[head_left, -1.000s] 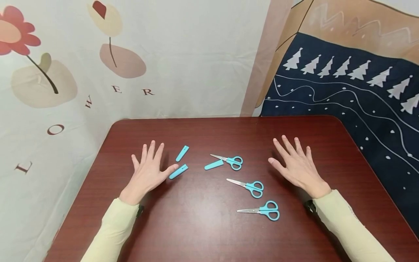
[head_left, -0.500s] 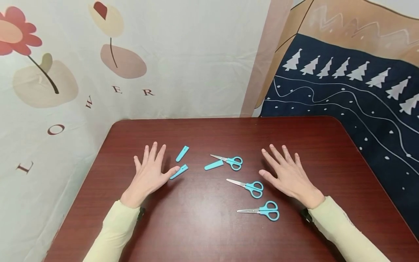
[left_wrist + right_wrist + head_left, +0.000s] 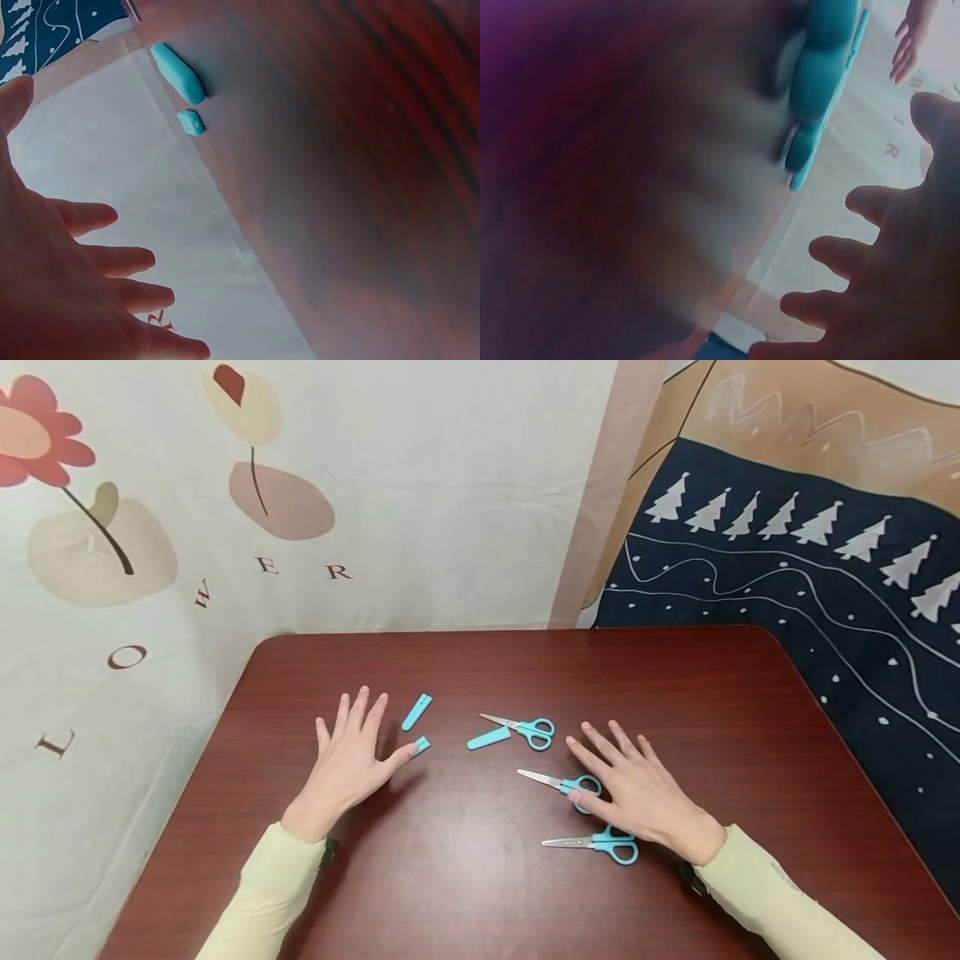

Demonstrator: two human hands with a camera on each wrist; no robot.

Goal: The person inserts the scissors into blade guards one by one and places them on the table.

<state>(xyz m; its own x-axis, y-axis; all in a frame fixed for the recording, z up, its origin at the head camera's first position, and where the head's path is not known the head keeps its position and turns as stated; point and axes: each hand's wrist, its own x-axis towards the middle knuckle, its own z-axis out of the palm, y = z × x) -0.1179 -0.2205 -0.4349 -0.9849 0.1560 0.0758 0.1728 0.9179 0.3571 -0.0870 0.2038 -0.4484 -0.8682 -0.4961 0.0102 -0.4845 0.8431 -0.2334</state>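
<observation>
Three small blue-handled scissors lie on the dark red table [image 3: 480, 893]: a far pair [image 3: 527, 729], a middle pair [image 3: 555, 783] and a near pair [image 3: 592, 842]. My right hand [image 3: 637, 787] hovers flat with spread fingers; its thumb covers the middle pair's handle and its palm overlaps the near pair's handle. My left hand [image 3: 348, 762] lies spread, its thumb tip over one blue cap [image 3: 422, 743]. A second cap [image 3: 417, 712] lies just beyond, a third [image 3: 489, 738] beside the far scissors. The left wrist view shows two caps [image 3: 178, 73] past my fingers [image 3: 112, 259].
A flower-print cloth [image 3: 150, 527] hangs behind and left of the table. A dark blue cloth with white trees [image 3: 787, 568] hangs at the right. In the right wrist view a blurred blue scissor handle [image 3: 817, 67] lies close to my right hand [image 3: 900, 300].
My right hand has slid left and nearer, from bare table onto the middle and near scissors. My left hand crept slightly right, its thumb now covering more of the nearer cap.
</observation>
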